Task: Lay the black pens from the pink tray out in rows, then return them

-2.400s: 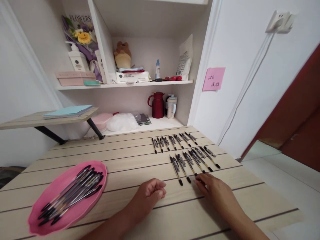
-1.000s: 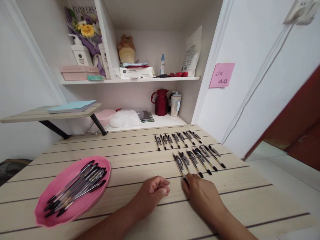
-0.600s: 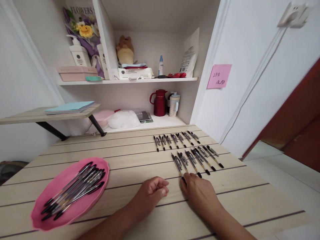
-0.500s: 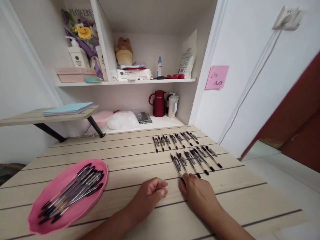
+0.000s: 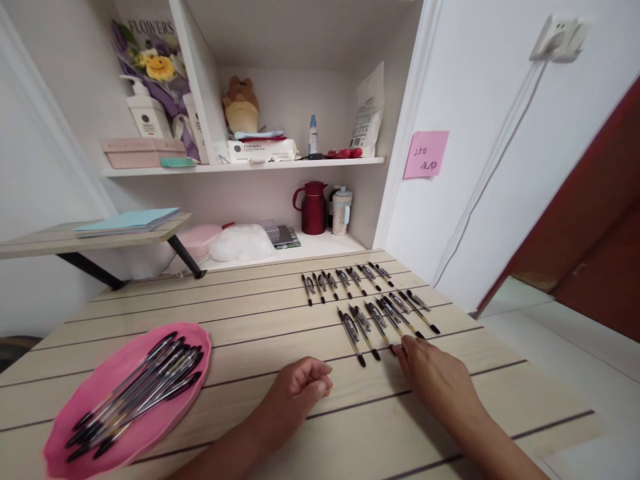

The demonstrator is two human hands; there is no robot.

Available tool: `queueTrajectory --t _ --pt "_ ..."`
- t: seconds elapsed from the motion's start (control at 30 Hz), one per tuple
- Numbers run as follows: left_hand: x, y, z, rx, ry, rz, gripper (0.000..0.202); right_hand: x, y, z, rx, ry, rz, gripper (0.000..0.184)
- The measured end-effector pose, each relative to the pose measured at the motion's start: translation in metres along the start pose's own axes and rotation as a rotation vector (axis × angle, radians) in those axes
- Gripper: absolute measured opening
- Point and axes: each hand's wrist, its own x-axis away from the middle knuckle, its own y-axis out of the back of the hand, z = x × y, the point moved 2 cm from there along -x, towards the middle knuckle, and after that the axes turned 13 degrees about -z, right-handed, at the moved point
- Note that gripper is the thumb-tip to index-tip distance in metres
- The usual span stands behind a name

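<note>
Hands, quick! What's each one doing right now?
Left hand: half open, loosely curled, holding nothing visible.
Right hand: at the nearer row of pens; can't tell if gripping.

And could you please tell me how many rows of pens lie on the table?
2: the far row, toward the red jug, and the near row, at the right hand.

Site: looks like home rm. Bouquet [image 5: 159,67] & pump btl [image 5: 147,116] upper L, plush toy [image 5: 241,108] upper ctr, red jug [image 5: 313,209] ctr.

seven back-row pens [image 5: 344,282], six front-row pens [image 5: 377,319], one pink tray [image 5: 100,380], one red jug [image 5: 314,208]
</note>
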Motion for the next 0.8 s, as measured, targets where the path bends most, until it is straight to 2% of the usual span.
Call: queueTrajectory --t 0.2,0.33,0.5,0.8 --pt "0.000 -0.001 0.000 0.003 0.011 -0.001 0.022 0.003 -0.006 -0.018 0.013 -0.012 -0.026 0.015" --pt "-0.001 -0.001 0.001 0.014 0.002 0.003 0.023 0.000 -0.007 -0.021 0.022 -0.042 -0.022 0.018" --pt "0.000 -0.001 0.000 0.010 0.014 -0.003 0.024 -0.002 -0.010 -0.013 -0.005 -0.046 -0.031 0.022" --pt "0.000 0.000 0.002 0.013 0.017 -0.002 0.024 0.000 -0.013 0.005 -0.013 -0.017 0.018 0.020"
